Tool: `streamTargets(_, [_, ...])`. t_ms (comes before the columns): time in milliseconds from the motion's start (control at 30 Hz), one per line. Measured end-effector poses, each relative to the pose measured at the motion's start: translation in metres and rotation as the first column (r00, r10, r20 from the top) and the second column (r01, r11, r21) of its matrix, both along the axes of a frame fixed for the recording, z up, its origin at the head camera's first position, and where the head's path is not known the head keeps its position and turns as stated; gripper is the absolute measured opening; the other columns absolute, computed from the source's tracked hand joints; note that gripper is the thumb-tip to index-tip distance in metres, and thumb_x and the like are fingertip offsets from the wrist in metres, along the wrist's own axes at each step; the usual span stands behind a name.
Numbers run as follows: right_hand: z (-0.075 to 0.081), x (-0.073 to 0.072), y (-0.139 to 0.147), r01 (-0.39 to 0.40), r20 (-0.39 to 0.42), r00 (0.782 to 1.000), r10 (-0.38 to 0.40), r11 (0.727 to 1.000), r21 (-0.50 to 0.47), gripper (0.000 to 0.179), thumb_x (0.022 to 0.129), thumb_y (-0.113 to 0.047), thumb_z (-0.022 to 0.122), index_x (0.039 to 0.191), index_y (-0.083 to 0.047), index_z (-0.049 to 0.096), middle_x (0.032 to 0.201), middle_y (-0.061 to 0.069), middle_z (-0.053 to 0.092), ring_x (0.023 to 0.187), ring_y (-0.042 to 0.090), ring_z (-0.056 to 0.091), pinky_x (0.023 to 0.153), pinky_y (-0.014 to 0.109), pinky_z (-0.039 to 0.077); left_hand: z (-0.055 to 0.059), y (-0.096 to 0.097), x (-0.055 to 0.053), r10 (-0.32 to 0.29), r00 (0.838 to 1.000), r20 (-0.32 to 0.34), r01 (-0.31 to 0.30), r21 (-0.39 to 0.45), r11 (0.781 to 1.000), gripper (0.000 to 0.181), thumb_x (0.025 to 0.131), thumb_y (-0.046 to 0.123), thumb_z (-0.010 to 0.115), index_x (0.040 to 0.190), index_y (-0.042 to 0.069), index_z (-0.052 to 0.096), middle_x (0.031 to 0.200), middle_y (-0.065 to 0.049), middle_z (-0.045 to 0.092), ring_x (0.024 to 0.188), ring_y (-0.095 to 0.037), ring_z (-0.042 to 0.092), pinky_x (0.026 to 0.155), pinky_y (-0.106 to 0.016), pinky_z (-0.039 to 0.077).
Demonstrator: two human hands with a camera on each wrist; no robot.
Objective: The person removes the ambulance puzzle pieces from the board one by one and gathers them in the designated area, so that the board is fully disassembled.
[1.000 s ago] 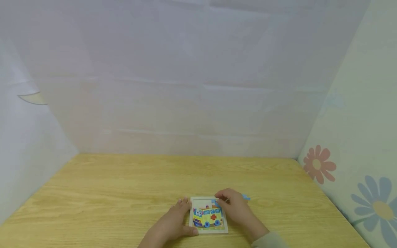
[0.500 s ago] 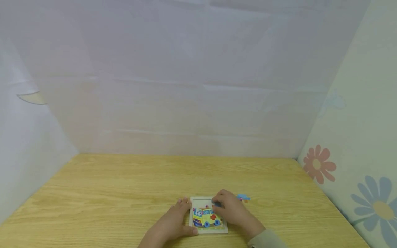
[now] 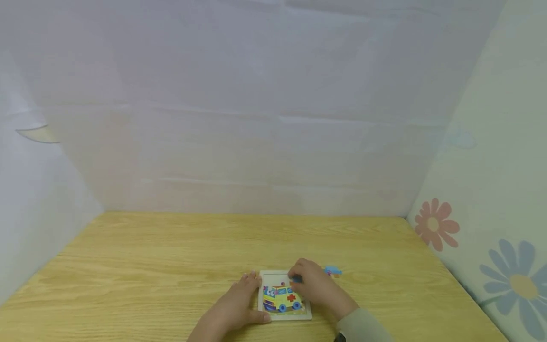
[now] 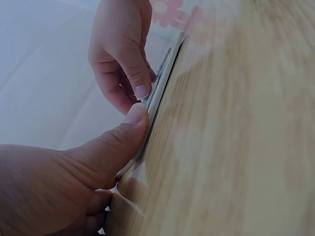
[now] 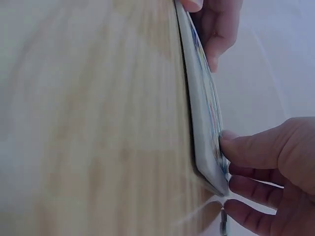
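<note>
A square jigsaw tray (image 3: 306,317) with a pale rim lies flat on the table, showing a yellow ambulance picture (image 3: 282,299) with a red cross. The upper part of its inside is bare board. My left hand (image 3: 239,304) grips the tray along its left side, thumb (image 4: 135,115) on the lower left corner. Over the upper right of the tray, my right hand (image 3: 316,285) pinches a small dark-blue puzzle piece (image 3: 297,279), mostly hidden by thumb and fingers. In the right wrist view, that thumb (image 5: 229,137) is right at the picture's surface.
A loose light-blue puzzle piece (image 3: 333,271) with some orange lies on the wooden table (image 3: 171,251), just beyond my right hand. A pale sheet (image 3: 265,142) hangs behind the table, and a flower-printed wall (image 3: 504,190) runs along the right.
My right hand has shifted slightly left and tilted over the tray's upper right, and the piece between its fingers now looks dark. The loose piece shows more fully. My left hand keeps its place.
</note>
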State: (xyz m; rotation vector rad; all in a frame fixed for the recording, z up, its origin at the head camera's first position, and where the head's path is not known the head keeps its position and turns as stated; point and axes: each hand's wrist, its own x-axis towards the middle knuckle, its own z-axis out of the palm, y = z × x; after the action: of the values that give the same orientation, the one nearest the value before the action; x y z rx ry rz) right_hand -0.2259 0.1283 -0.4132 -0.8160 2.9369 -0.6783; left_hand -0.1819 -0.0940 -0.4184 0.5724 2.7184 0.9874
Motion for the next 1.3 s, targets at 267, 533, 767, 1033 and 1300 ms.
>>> streamTargets(267, [0.011, -0.009, -0.011, 0.104, 0.106, 0.989, -0.106, 0.994, 0.026, 0.015, 0.073, -0.007, 0.076, 0.083, -0.012, 0.065, 0.080, -0.005, 0.055, 0.074, 0.012, 0.051, 0.070, 0.031, 0.049, -0.001, 0.001, -0.002, -0.001, 1.000, -0.019, 0.001, -0.007, 1.000, 0.090, 0.067, 0.042, 0.077, 0.134, -0.005, 0.041, 0.145, -0.029, 0.028, 0.134, -0.049, 0.021, 0.106, -0.064, 0.019])
streamTargets(533, [0.020, -0.009, -0.015, 0.083, 0.123, 0.988, -0.090, 0.995, 0.064, 0.016, 0.075, -0.005, 0.075, 0.080, -0.010, 0.061, 0.077, -0.003, 0.051, 0.069, 0.013, 0.044, 0.062, 0.028, 0.042, 0.000, 0.002, -0.002, 0.009, 1.000, -0.015, -0.009, -0.009, 1.000, 0.089, 0.067, 0.041, 0.078, 0.134, -0.005, 0.042, 0.145, -0.029, 0.028, 0.133, -0.049, 0.022, 0.106, -0.064, 0.019])
streamTargets(767, [0.020, -0.005, -0.015, 0.100, 0.110, 0.988, -0.106, 0.993, 0.060, 0.017, 0.075, -0.004, 0.075, 0.082, -0.010, 0.061, 0.077, -0.001, 0.049, 0.068, 0.012, 0.044, 0.060, 0.026, 0.042, 0.000, 0.003, -0.001, 0.014, 1.000, -0.010, -0.014, -0.017, 1.000, 0.090, 0.066, 0.042, 0.078, 0.134, -0.005, 0.042, 0.145, -0.029, 0.029, 0.133, -0.048, 0.022, 0.106, -0.064, 0.020])
streamTargets(1033, [0.015, -0.003, -0.014, 0.131, 0.095, 0.987, -0.132, 0.991, 0.021, 0.018, 0.074, -0.005, 0.075, 0.084, -0.011, 0.061, 0.078, 0.000, 0.048, 0.068, 0.013, 0.044, 0.057, 0.025, 0.041, 0.000, 0.003, -0.001, 0.013, 1.000, -0.014, -0.013, -0.012, 1.000, 0.090, 0.066, 0.042, 0.078, 0.134, -0.005, 0.042, 0.145, -0.029, 0.028, 0.133, -0.049, 0.022, 0.105, -0.065, 0.019])
streamTargets(1300, [0.012, 0.000, -0.016, 0.139, 0.058, 0.989, -0.139, 0.990, 0.004, 0.020, 0.076, -0.004, 0.073, 0.088, -0.012, 0.058, 0.083, 0.001, 0.051, 0.073, 0.014, 0.047, 0.060, 0.025, 0.046, 0.000, 0.003, -0.001, 0.021, 1.000, 0.000, -0.021, -0.004, 1.000, 0.090, 0.067, 0.042, 0.077, 0.135, -0.004, 0.041, 0.146, -0.028, 0.027, 0.134, -0.048, 0.021, 0.105, -0.066, 0.019])
